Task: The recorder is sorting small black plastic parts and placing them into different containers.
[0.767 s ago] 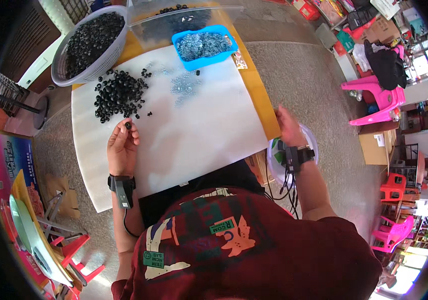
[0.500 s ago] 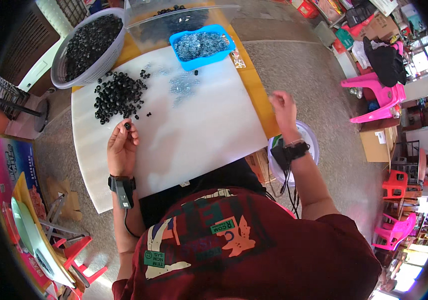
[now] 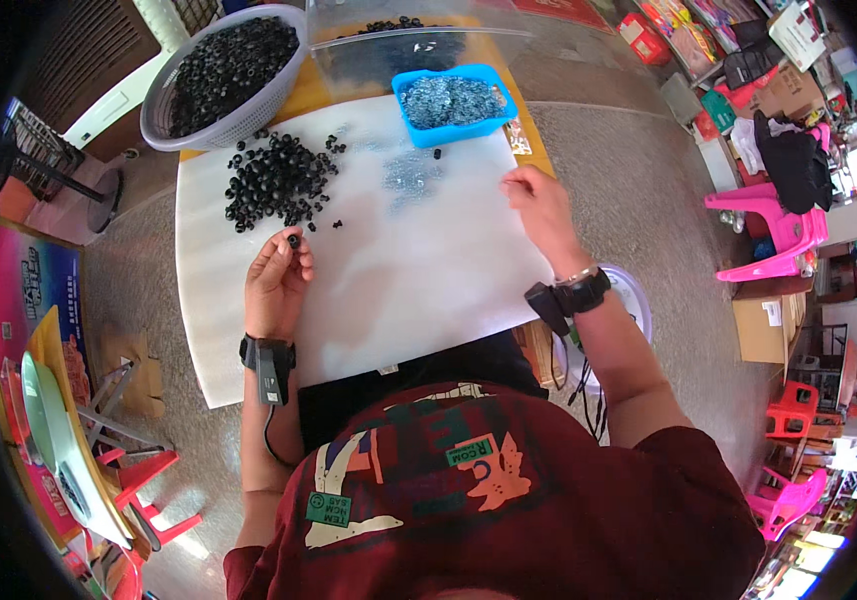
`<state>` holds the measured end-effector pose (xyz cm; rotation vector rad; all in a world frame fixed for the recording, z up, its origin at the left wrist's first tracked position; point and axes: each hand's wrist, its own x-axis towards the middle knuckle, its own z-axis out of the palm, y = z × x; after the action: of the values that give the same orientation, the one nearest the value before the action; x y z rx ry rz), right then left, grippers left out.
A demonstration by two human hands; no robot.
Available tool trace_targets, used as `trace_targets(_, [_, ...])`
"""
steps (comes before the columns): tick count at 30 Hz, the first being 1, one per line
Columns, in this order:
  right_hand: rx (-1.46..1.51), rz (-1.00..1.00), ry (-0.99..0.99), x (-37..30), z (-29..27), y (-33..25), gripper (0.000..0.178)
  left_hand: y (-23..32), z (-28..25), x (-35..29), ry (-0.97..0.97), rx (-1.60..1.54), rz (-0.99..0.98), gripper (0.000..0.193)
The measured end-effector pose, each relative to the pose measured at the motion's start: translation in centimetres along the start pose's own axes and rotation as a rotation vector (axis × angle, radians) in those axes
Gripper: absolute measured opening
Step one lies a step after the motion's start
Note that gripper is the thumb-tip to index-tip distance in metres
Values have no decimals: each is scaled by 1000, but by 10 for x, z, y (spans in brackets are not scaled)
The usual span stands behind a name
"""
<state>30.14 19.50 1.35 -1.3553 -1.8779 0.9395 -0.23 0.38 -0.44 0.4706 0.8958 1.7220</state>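
My left hand [image 3: 278, 280] is closed, pinching a small black ring-shaped part [image 3: 294, 241] between thumb and fingers, its hole turned upward. Just beyond it a pile of similar black parts [image 3: 273, 180] lies on the white sheet [image 3: 428, 270]. My right hand [image 3: 543, 212] hovers at the sheet's right edge with its fingers bent together; whatever they hold, if anything, is too small to make out. Left of that hand, small clear pieces [image 3: 413, 180] are scattered on the sheet. A blue basket [image 3: 458, 132] full of clear pieces stands behind them, with one black part [image 3: 437, 154] in front.
At the back left stands a grey basket [image 3: 233, 135] heaped with black parts. A clear plastic bin [image 3: 418, 40] sits at the far end of the table. Beside the table's right edge, below my right forearm, is a pale bucket [image 3: 630, 295].
My right hand has come left from above the bucket to the sheet's edge. My left hand still holds the black part near the pile. The whole view has shifted slightly.
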Motion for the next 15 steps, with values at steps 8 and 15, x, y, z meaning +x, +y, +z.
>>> trace_targets(8, [834,189,-295,29,63,-56,21,0,-4,0,4,-10,8,25])
trace_targets(15, [472,126,-226,8,49,-50,19,2,-2,-1,-5,-22,-11,25])
